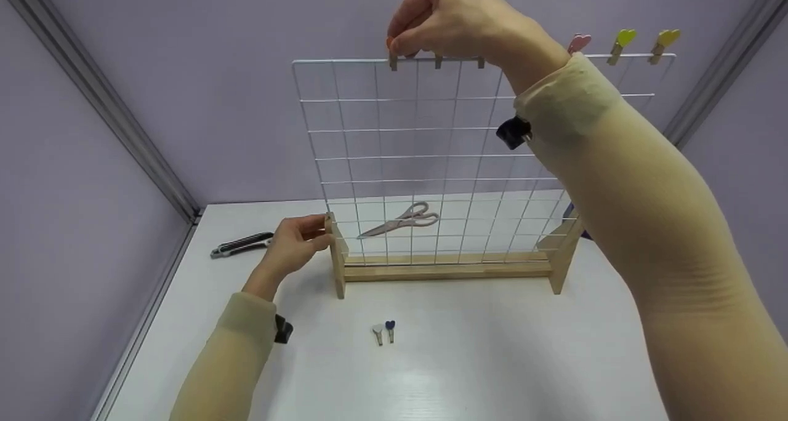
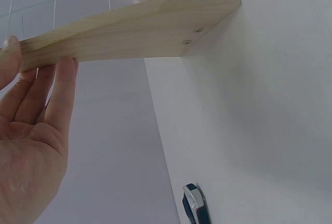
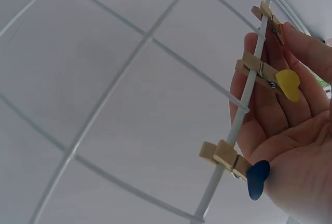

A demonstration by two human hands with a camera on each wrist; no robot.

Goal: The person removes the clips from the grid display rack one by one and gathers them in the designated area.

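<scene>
head high, wrists near grid [image 1: 431,162]

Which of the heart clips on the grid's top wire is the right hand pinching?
The leftmost clip, an orange one, under the right hand's fingertips. The next two sit under the palm untouched; the pink and yellow ones stand far right.

The person is wearing long, snug sleeves in a pale tan colour on both arms. The cloth is lying smooth and is reaching down to each wrist, where it is ending in a plain edge. A small black thing is sitting at each wrist, just by the sleeve's end. The left hand [image 1: 295,244] and the right hand [image 1: 449,18] are wearing no gloves and no rings.
</scene>
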